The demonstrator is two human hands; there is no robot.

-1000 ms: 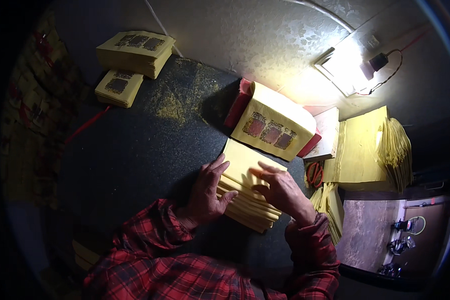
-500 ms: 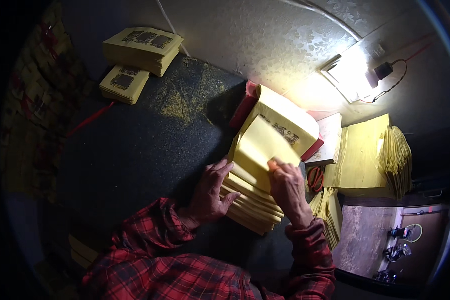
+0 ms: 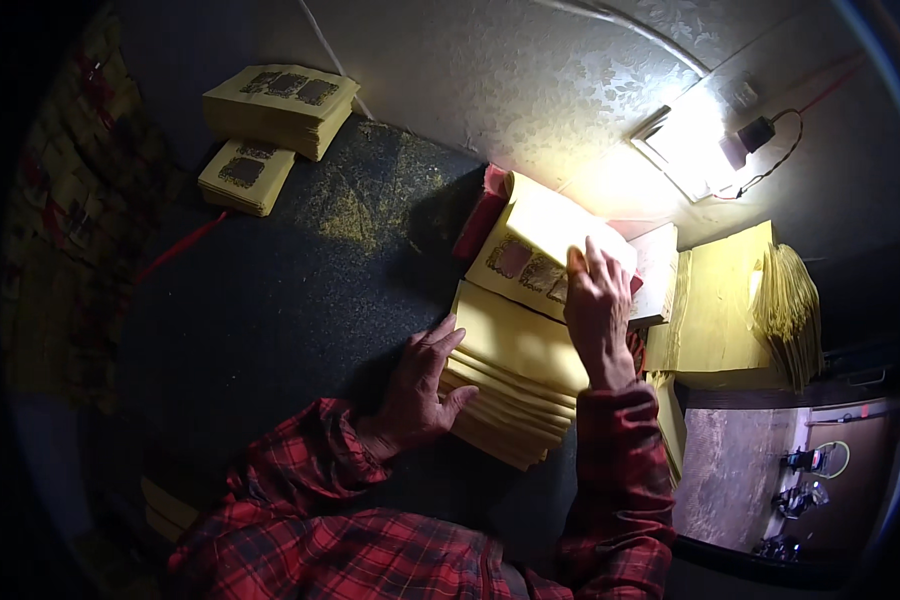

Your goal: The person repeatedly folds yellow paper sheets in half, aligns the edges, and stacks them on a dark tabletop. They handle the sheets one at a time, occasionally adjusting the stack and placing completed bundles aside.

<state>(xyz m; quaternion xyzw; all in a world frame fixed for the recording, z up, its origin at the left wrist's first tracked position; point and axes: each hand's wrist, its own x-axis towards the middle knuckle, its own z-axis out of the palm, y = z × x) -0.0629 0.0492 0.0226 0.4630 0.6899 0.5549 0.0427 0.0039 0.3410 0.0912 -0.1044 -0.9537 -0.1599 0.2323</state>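
A fanned stack of yellow paper sheets (image 3: 510,370) lies in front of me. My left hand (image 3: 422,385) rests against its left edge, thumb and fingers spread. Beyond it, a sheet with dark printed frames (image 3: 532,272) curves up over a block with red ends (image 3: 478,215). My right hand (image 3: 600,300) lies over the right part of this printed sheet. Its fingertips point toward the lamp and stand slightly apart, touching the paper, while its other fingers are partly hidden behind the hand.
A bright lamp (image 3: 685,145) lights the wall at the back right. More yellow sheets (image 3: 720,310) stand at the right, near a pale block (image 3: 654,270). Two stacks of printed yellow paper (image 3: 280,100) sit at the far left. A red strip (image 3: 182,245) trails off the dark table (image 3: 270,310).
My right hand has moved up and away from me, off the blank sheet it was turning. The printed frames now show more fully. My left hand has stayed at the stack's edge.
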